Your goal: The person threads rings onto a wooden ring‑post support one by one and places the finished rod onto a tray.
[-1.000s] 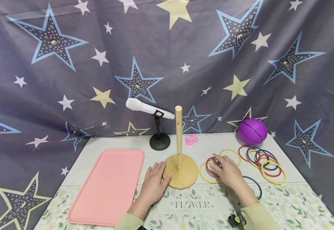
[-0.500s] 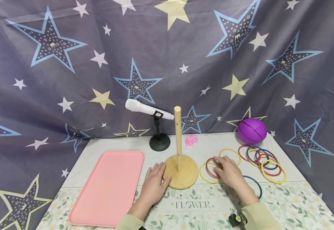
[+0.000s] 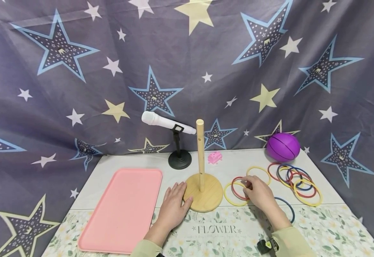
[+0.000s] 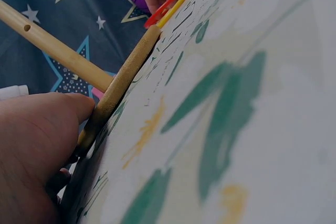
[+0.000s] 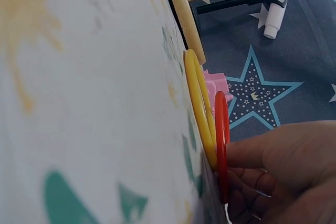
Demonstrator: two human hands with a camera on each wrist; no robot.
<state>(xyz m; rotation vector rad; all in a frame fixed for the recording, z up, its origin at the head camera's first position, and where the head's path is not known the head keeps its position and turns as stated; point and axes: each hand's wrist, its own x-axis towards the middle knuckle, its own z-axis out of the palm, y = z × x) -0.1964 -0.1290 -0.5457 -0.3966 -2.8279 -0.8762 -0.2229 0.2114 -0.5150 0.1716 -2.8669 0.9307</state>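
From the head view the whole table [image 3: 264, 159] is seen: a pink tray [image 3: 122, 208], a white microphone [image 3: 167, 122] on its stand, a purple ball [image 3: 282, 146], a small pink toy [image 3: 214, 157] and a heap of coloured rings [image 3: 297, 180]. What cannot be made out there is given by the right wrist view: the red ring [image 5: 221, 145] is lifted on edge off the yellow ring [image 5: 198, 106], which lies flat on the table. In the left wrist view the edge of the wooden base [image 4: 123, 85] is seen pressed against the thumb.

Compared with a second ago, the fingers of the right hand [image 3: 260, 194] have been drawn in from a flat spread to a curl over the red ring [image 3: 238, 187] (the left hand has not shifted).

The red ring is pinched by the right hand's fingertips, just right of the peg stand [image 3: 203, 191]. The left hand [image 3: 173, 207] is laid flat, fingers relaxed, its thumb and fingertips touching the base's left rim; nothing is gripped by it.
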